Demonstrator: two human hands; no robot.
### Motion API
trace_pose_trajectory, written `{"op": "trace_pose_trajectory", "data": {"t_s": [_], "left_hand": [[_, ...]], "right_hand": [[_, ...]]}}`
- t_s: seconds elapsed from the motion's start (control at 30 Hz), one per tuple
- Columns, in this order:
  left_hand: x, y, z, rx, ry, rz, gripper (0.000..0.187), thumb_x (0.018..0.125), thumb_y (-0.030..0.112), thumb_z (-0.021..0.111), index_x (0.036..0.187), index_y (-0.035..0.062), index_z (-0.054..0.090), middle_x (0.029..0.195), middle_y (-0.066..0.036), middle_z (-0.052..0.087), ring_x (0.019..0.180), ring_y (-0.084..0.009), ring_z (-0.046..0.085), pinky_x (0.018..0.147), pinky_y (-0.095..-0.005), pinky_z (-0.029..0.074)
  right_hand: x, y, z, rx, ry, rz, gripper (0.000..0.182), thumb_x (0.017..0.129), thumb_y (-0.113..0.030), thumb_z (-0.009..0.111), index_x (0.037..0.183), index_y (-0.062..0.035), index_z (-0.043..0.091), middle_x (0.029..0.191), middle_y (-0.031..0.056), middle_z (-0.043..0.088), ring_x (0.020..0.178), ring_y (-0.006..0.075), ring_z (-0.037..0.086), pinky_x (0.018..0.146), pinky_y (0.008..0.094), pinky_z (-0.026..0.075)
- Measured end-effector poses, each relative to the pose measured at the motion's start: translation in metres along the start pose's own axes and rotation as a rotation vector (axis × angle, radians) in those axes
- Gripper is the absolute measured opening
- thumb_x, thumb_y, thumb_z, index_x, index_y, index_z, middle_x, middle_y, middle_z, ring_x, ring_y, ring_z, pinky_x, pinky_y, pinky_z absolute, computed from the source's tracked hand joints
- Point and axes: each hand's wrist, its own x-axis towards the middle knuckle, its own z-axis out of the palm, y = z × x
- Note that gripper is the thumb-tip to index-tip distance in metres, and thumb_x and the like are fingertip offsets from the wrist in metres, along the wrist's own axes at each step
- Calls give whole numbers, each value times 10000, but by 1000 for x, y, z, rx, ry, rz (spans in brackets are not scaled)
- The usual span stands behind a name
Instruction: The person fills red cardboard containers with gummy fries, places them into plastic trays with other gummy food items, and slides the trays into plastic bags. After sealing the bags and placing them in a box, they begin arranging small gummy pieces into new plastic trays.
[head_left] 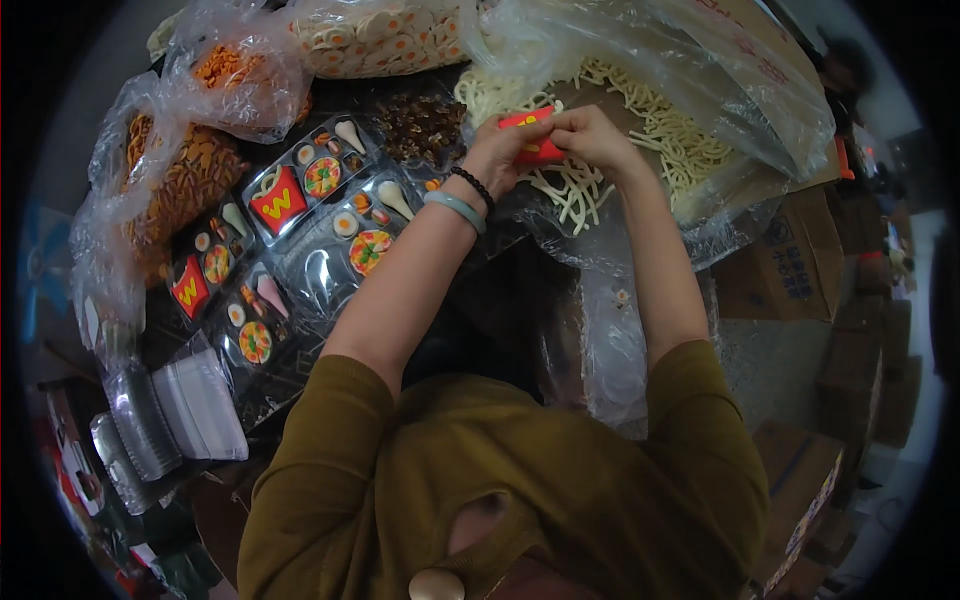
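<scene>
My left hand [490, 152], with a dark beaded bracelet and a pale bangle at its wrist, is closed around a small red toy fries carton [540, 150] with a yellow mark. My right hand [597, 138] pinches at the carton's right edge; its fingertips are partly hidden. Pale, fry-like strands [685, 140] lie in a heap on clear plastic behind and beside both hands. Left of my left arm sit clear plastic trays [315, 270] holding toy foods. One has a red fries carton [275, 203] with pale strands, a pizza [323, 177], an egg and a drumstick.
Bags of orange-brown pieces [185, 180] and egg-like discs [385, 40] stand along the left and far side. A dark brown pile [420, 128] lies behind the trays. Stacked clear packs [200, 405] rest at the left edge; cardboard boxes [785, 260] stand to the right.
</scene>
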Motion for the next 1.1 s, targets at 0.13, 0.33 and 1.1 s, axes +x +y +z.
{"op": "trace_pose_trajectory", "data": {"t_s": [0.13,0.33,1.1], "left_hand": [[-7,17,-5,-10,8,-19,503,746,32,745,1140,-31,439,1060,-164,583,894,-312,643,703,-466,588],[-11,20,-7,-39,-140,-106,501,743,36,748,1142,-38,456,1049,-164,600,894,-299,652,713,-455,591],[-29,26,-1,-112,-40,-99,384,816,148,702,1152,44,547,1085,-101,619,974,-221,619,800,-372,558]], "right_hand": [[-12,-9,-27,35,272,-54,286,930,-200,576,1143,-18,628,956,38,677,827,80,611,715,212,481],[0,3,-26,249,107,-123,339,945,-229,561,1214,-26,596,1094,49,648,959,108,600,858,245,468],[-11,45,-50,-214,500,-351,357,929,-282,585,1164,-16,626,1190,77,608,1080,114,530,924,264,408]]}}
